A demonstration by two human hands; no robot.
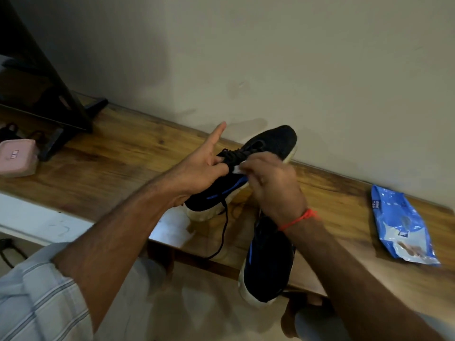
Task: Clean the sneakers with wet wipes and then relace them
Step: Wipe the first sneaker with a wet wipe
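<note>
Sneakers are both in my view: one black sneaker (268, 148) is lifted above the desk (118, 153), toe pointing away toward the wall (270, 57), and the second sneaker (268, 262) lies below my right wrist, its toe hanging over the desk's near edge; my left hand (199, 166) holds the raised sneaker at the collar, thumb and lower fingers curled on the lace area, while the index finger (216, 134) sticks straight out and up, clear of the shoe; my right hand (273, 183) sits just right of the left fingers, its fingers bunched and pinching a small white wipe (237, 168) against the side of the raised sneaker, next to the laces; a loose black lace (224, 230) hangs from the raised sneaker beneath my left hand and trails down past the desk edge; a red thread (299, 219) circles my right wrist; well off to the right of my right fingers a blue wipes packet (403, 222) lies flat on the desk, close to the wall; far left of my left fingers a pink box (17, 156) rests on the desk beside a dark stand (49, 94); a striped sleeve (37, 291) covers my left upper arm.
</note>
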